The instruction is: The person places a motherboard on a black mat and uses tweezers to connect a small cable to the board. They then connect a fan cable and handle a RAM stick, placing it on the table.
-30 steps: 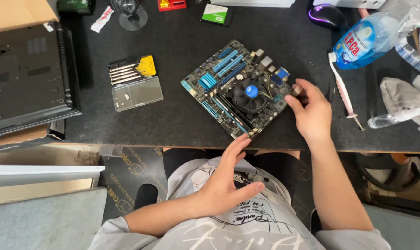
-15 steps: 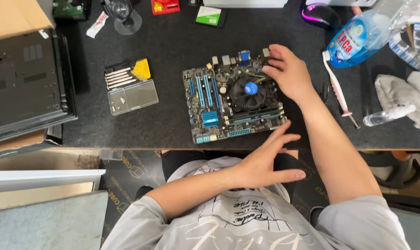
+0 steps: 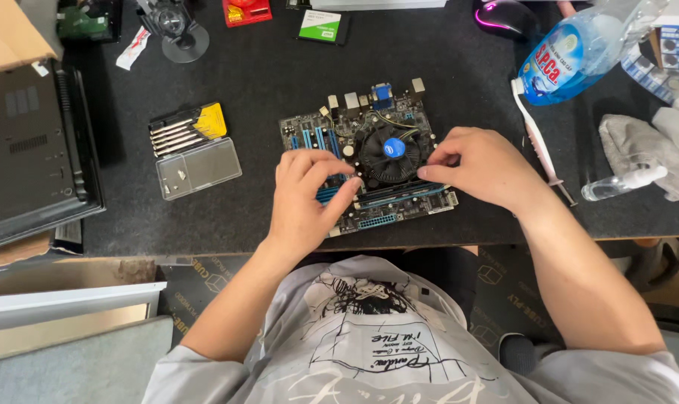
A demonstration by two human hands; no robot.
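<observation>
Both hands have come onto the circuit board (image 3: 369, 161), which now sits squared to the desk edge rather than turned. Left hand (image 3: 306, 198) rests on the board's near-left part, fingers curled, tips on the blue slots, probably steadying it. Right hand (image 3: 485, 164) pinches at the right rim of the round black fan (image 3: 389, 153). Board lies mid-mat (image 3: 264, 75), close to the person. Farther left: screwdriver set (image 3: 186, 127) with clear lid (image 3: 199, 168). Right: toothbrush (image 3: 537, 138), blue bottle (image 3: 571, 52), grey cloth (image 3: 638, 150). Laptop (image 3: 32, 150) at far left.
</observation>
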